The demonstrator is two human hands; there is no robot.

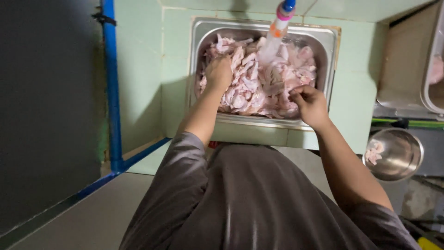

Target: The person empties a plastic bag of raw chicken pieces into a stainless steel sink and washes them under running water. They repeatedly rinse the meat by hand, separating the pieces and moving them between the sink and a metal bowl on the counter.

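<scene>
Both hands' grips [218, 71] [309, 103] closed on raw meat pieces [259, 85]

Both bare arms stretched forward, left hand [218, 72] knuckles up with fingers curled down, right hand [311, 103] loosely fisted.

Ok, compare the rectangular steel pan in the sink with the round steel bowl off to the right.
The rectangular steel pan is deep and square-cornered; the round steel bowl is shallower and curved. The pan is heaped with raw pale-pink meat pieces; the bowl holds only a few. The left hand and right hand are in the pan under a running tap; the bowl sits untouched, lower down. Both are shiny metal holding the same kind of meat.
</scene>
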